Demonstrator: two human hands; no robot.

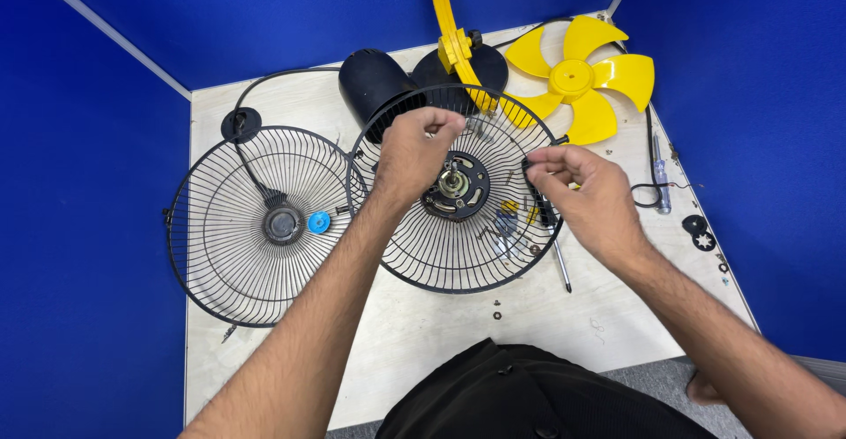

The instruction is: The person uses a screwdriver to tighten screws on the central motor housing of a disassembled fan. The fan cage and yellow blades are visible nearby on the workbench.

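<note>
While the left hand [414,152] pinches the rear grille [458,192] rim, the right hand [586,194] grips its edge.

Both hands [414,152] [586,188] grip the black fan guard's [458,267] rim (yellow blade [577,78] behind).

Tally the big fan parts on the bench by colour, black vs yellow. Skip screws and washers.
Black: 3 – loose wire grille, wire grille under both hands, motor housing
Yellow: 2 – fan blade, curved bar
Total: 5
</note>
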